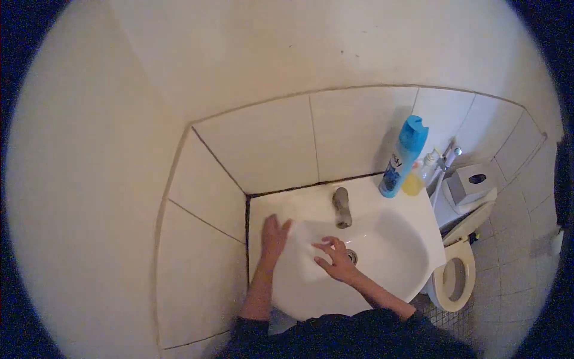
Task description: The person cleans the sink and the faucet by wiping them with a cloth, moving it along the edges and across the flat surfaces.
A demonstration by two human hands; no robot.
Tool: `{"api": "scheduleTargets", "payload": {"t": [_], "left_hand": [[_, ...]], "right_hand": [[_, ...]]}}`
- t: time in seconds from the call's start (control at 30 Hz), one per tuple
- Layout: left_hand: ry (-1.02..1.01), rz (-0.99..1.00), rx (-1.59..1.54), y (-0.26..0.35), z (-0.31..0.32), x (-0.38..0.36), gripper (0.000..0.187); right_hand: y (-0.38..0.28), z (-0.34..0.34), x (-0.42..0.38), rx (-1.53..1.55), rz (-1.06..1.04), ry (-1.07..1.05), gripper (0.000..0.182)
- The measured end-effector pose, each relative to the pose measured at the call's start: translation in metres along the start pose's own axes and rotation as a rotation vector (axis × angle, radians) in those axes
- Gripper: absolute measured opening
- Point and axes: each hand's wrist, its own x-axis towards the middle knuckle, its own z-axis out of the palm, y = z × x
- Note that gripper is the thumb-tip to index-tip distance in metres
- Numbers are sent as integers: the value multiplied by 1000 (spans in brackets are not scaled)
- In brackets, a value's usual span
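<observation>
My left hand is over the left rim of the white sink, a little blurred, with its thumb apart from its fingers. A pale blur lies beside its thumb, too unclear to name. Over the basin, just left of the round drain, my right hand has its fingers bent and spread, with nothing visible in it. The grey metal faucet stands behind the basin, above my right hand in view. No water stream shows from it.
A blue spray can stands on the sink's back right corner, beside a clear pump bottle with yellow liquid. Farther right are a tissue box and a toilet with its seat visible. Tiled walls border the sink behind and at left.
</observation>
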Motion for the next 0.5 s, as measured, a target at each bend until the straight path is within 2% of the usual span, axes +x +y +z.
{"api": "scheduleTargets", "payload": {"t": [0.13,0.2,0.33,0.43,0.5], "left_hand": [[72,63,136,-15,-25,37,49],[13,84,306,-20,-26,50,47],[-99,97,318,-11,-9,66,44],[-168,251,455,18,-2,63,41],[-141,202,473,-15,-1,70,42]], "right_hand": [[11,-5,-30,97,66,-137,29],[22,-4,-47,143,66,-133,25],[43,-1,-61,157,84,-186,22],[47,1,-59,194,147,-220,21],[48,-2,-53,107,69,-176,19]]}}
